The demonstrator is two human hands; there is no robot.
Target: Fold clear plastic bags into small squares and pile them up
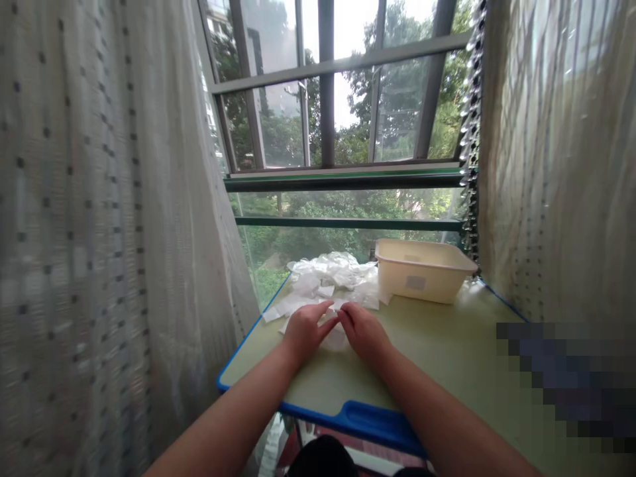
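Note:
Both hands meet over the middle of a pale green table [447,358] with a blue edge. My left hand [309,328] has its thumb and fingers bent around a thin, whitish translucent piece [336,339]. My right hand [362,331] touches the same piece from the other side, its fingertips pressed together close to my left thumb. Just beyond the hands lies a loose heap of crumpled white, filmy pieces [332,270], some flat ones spreading toward the left edge.
A cream plastic basin [422,271] with a small label stands at the back right, beside the heap. Curtains hang on the left [99,232] and right [561,165]. A window is behind the table. A pixelated dark patch covers the right side.

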